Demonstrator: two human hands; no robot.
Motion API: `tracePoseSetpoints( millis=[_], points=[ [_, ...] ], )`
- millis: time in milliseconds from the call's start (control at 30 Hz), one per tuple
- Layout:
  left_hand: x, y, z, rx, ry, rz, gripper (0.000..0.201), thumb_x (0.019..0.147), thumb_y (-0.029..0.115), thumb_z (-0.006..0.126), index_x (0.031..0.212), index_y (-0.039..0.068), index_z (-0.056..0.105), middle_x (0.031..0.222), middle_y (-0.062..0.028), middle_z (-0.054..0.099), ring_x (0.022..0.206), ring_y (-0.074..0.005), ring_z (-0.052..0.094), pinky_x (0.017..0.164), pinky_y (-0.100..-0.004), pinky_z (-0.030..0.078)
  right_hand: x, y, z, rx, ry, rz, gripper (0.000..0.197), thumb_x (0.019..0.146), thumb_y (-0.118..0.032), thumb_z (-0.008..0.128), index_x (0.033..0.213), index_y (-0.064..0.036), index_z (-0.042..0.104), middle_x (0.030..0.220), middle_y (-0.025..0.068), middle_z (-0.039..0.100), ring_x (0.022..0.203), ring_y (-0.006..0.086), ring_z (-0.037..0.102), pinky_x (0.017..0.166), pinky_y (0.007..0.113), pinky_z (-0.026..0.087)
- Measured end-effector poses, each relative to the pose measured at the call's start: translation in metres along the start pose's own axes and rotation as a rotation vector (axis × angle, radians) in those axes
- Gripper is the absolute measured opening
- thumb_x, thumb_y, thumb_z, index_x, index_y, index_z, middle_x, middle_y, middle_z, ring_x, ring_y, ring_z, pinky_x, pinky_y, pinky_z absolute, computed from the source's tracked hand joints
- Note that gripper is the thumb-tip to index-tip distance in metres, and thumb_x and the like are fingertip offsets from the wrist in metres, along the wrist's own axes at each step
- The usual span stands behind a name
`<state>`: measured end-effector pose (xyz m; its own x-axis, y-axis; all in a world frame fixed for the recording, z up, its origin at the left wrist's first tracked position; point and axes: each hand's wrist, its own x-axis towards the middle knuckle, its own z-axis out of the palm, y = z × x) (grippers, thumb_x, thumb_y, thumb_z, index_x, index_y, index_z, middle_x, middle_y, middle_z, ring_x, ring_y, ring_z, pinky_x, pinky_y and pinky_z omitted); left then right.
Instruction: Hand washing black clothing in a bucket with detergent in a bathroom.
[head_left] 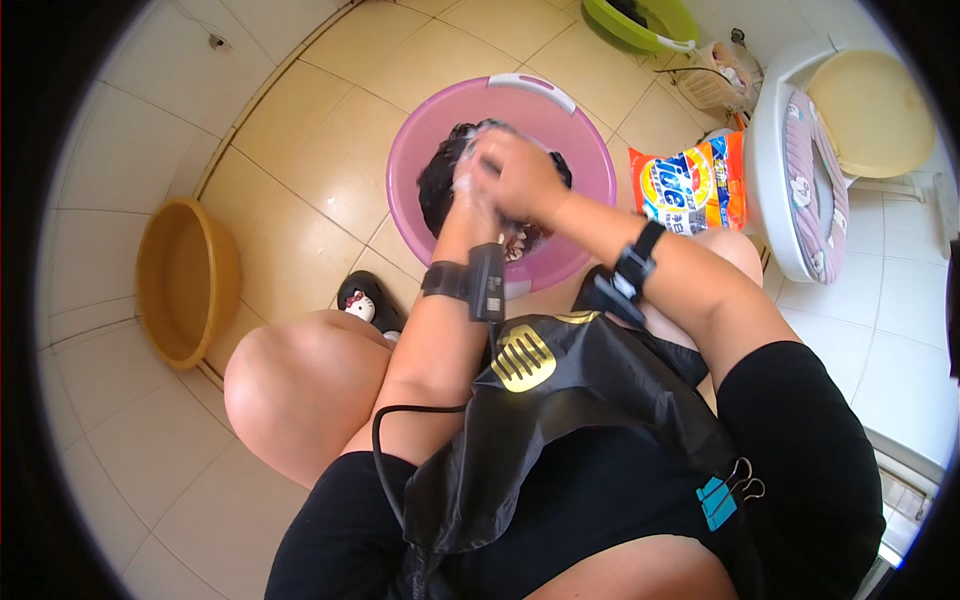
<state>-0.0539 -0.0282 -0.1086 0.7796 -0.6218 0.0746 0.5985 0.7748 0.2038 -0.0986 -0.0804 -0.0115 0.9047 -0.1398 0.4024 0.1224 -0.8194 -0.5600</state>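
Observation:
A round pink basin point(403, 200) stands on the floor in front of me. Bunched dark cloth point(437, 190) lies inside it, with a small patterned patch point(516, 243) showing below my wrists. My left hand point(478, 165) and my right hand point(522, 178) come together over the cloth. Whitish suds cling to both hands. The right hand's fingers are curled closed at a soapy, greyish bit of the cloth. Motion smears the left hand, and its fingers are partly hidden behind the right. Black devices are strapped to my left wrist point(486, 283) and right wrist point(632, 270).
An orange detergent bag point(690, 182) stands right of the basin, beside a white toilet point(785, 225) with a padded seat cover. A green basin point(640, 30) is at the far right, near a basket point(712, 82). A yellow-brown basin point(188, 283) leans at the left wall. Black slippers point(370, 300) flank the pink basin.

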Motion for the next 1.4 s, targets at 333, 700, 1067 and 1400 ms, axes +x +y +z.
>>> tracePoseSetpoints(
  millis=[333, 700, 1067, 1400],
  points=[
    [0.002, 0.032, 0.036, 0.0, 0.258, -0.309, 0.028, 0.087, 0.038, 0.049, 0.085, 0.01, 0.056, 0.086, -0.0074, 0.059, 0.085, -0.0253, 0.056, 0.078, -0.0411, 0.046, 0.001, -0.037, -0.009, 0.071, -0.136, 0.042, 0.021, 0.08, -0.024, 0.057, 0.09, -0.0054, 0.054, 0.096, 0.0171, 0.055, 0.087, 0.0367, 0.054, 0.075, 0.04, 0.044],
    [0.035, 0.041, 0.062, 0.265, 0.365, -0.502, 0.048, 0.084, 0.044, 0.052, 0.106, 0.001, 0.057, 0.102, -0.0118, 0.062, 0.094, -0.0284, 0.059, 0.085, -0.0458, 0.045, 0.025, 0.099, -0.049, -0.048, -0.079, 0.552, 0.041, 0.08, -0.041, 0.056, 0.094, -0.0018, 0.062, 0.081, 0.021, 0.062, 0.077, 0.035, 0.06, 0.069, 0.04, 0.046],
    [0.041, 0.054, 0.073, 1.978, -0.277, 0.301, 0.079, 0.062, 0.045, 0.072, 0.124, 0.005, 0.045, 0.108, -0.0205, 0.058, 0.102, -0.0314, 0.056, 0.088, -0.036, 0.042, 0.043, 0.069, -0.076, 0.621, -0.479, 0.669, 0.035, 0.083, -0.026, 0.061, 0.104, 0.0008, 0.058, 0.094, 0.0048, 0.061, 0.085, 0.0106, 0.056, 0.077, 0.023, 0.043],
    [0.036, 0.066, 0.087, 1.457, 0.001, -0.113, 0.038, 0.061, 0.012, 0.068, 0.097, 0.001, 0.062, 0.081, -0.0084, 0.064, 0.072, -0.016, 0.06, 0.068, -0.0285, 0.048, 0.031, 0.056, -0.074, 0.463, -0.608, 0.374, 0.05, 0.071, -0.015, 0.07, 0.114, -0.0011, 0.05, 0.104, 0.0103, 0.06, 0.097, 0.0179, 0.054, 0.087, 0.028, 0.04]
  ],
)
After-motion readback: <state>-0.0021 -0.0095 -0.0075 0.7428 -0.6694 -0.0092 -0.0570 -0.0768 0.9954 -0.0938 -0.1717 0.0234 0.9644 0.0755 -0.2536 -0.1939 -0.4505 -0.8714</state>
